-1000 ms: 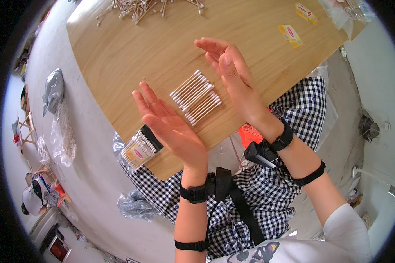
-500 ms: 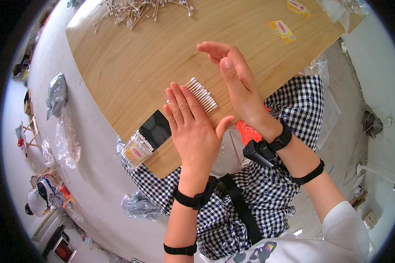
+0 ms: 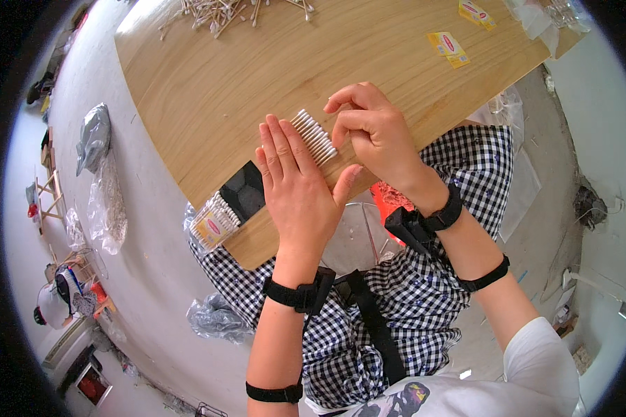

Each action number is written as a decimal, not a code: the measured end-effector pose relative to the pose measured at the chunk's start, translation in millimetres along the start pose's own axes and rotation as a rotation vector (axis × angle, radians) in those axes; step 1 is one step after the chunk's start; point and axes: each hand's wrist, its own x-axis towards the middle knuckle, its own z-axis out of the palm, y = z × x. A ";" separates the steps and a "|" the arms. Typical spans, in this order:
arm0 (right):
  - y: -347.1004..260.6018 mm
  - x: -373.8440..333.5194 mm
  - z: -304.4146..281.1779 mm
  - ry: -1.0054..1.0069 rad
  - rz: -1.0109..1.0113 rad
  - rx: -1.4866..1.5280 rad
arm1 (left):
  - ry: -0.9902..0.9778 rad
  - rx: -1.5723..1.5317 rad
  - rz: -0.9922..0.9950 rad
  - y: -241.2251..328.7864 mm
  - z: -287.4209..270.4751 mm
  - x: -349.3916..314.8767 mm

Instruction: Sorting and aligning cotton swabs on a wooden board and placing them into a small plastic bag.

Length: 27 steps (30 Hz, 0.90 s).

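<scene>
The left hand is lying flat and open on the wooden tabletop, fingers straight and together, its fingertips pressing against one side of a short row of cotton swabs. The right hand is curling over the other side of the row, fingers bent and tips touching the swabs' far ends; neither hand is actually closing around anything, both are simply bracketing the bundle between them. The swabs are lying side by side near the table's near edge, white tips aligned, between the two hands.

Judging by their look, these swabs are very light, thin and stiff in the stick but soft at the cotton ends, and they are likely to roll or scatter when nudged unevenly. Squeezing the row from both long sides and lifting by the middle of the sticks seems the safest hold.

The tabletop is smooth pale wood with a rounded corner. Just beside the left wrist, a packed bundle of swabs in a clear wrapper is sitting at the table edge, next to a dark flat object, possibly a tray, though the view is too distorted to be sure. A loose heap of swabs is lying at the far edge, and small yellow labels are resting to the far right.
</scene>
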 end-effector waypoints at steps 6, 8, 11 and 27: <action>-1.9 -0.2 -0.3 -0.053 0.016 -0.008 | 0.045 -0.031 -0.004 -0.6 2.3 -0.7; -1.1 -0.2 -0.4 -0.050 0.007 -0.009 | 0.050 -0.032 -0.006 0.0 3.2 -0.1; -1.5 -0.2 -2.2 -0.058 0.015 -0.019 | 0.056 -0.039 -0.008 0.5 3.9 -0.2; 1.3 0.6 -2.8 -0.015 -0.009 -0.069 | 0.054 -0.026 -0.010 1.6 5.1 0.7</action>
